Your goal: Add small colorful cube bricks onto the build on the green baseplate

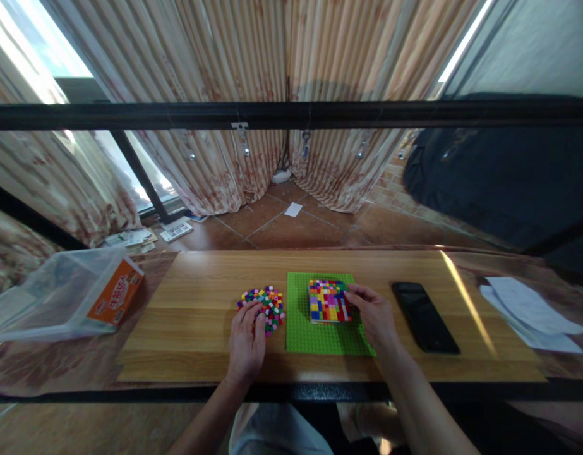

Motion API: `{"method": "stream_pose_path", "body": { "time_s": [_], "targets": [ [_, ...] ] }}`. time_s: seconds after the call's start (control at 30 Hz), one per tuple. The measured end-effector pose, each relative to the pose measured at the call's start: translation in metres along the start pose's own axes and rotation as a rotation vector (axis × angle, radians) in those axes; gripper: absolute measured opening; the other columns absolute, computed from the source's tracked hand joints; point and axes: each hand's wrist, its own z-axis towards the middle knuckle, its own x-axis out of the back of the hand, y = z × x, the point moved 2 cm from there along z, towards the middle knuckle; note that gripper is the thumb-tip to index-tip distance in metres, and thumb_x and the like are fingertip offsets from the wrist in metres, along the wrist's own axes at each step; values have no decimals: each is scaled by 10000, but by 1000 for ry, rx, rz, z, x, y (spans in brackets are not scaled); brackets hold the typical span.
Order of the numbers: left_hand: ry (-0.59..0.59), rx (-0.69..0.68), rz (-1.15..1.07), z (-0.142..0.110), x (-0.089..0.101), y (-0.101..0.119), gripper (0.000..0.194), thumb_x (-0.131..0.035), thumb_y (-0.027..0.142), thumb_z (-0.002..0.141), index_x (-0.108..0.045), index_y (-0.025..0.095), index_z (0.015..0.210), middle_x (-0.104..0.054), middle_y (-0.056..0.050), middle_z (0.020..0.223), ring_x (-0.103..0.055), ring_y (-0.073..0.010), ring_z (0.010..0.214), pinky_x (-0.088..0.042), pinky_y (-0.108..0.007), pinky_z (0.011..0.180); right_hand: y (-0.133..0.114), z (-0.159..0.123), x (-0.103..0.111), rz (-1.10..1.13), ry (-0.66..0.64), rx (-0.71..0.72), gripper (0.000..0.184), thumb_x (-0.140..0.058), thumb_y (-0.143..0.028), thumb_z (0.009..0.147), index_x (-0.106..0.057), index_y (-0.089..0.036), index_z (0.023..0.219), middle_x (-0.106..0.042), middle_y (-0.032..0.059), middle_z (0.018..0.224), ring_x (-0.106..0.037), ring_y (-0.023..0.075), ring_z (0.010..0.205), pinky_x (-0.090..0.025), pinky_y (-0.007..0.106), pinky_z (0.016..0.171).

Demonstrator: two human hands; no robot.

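- Directions: clock-face, centred on the brick block, with 12 o'clock pointing away from the person.
- Brick block: a low, many-coloured square built of small studded bricks; it rests on the green baseplate, which lies on the wooden surface.
- Right hand: at 3 o'clock, its fingers bent and drawn near one another, tips at the block's edge; whether a brick is pinched between them cannot be told.
- Left hand: at about 8 o'clock, fingers curled over the loose bricks; their tips are partly hidden, so their gap and any grip cannot be told.
- Loose bricks: a mixed-colour heap at 9 o'clock, just beside the baseplate.
- Step in hand (judged): brick work at the block's 3 o'clock edge by the right hand, with the left hand at the supply.
- Demand of a next move (judged): seating a brick would call for a fine pinch, studs aligned, and gentle downward pressure without shifting its neighbours.
- Periphery: black smartphone at 3 o'clock, paper sheets farther out; translucent plastic bin far off at 9 o'clock.
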Motion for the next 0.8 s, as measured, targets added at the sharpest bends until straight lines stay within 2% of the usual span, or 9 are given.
{"method": "stream_pose_path", "body": {
  "time_s": [0.27,0.47,0.8],
  "targets": [
    [-3,2,9,0,-1,-1,263,-437,296,930,-635,167,1043,-645,-105,1113,-573,-222,1105,-463,-446,999,3,0,0,-37,-25,28,354,-795,-351,492,-696,-166,777,-663,0,656,-598,135,567,-516,287,573],
    [-9,-6,11,1,0,-1,268,-431,296,932,-635,165,1045,-647,-107,1113,-575,-222,1098,-463,-450,999,12,-4,1,-35,18,70,348,-773,-365,521,-708,-159,795,-691,25,689,-610,147,579,-517,281,548],
    [-22,30,-5,1,-1,-2,270,-440,311,928,-644,174,1039,-642,-108,1132,-571,-228,1118,-459,-455,1004,12,-5,6,-51,-28,64,376,-796,-417,538,-739,-170,816,-733,51,777,-648,179,662,-544,325,639]
  ]
}}
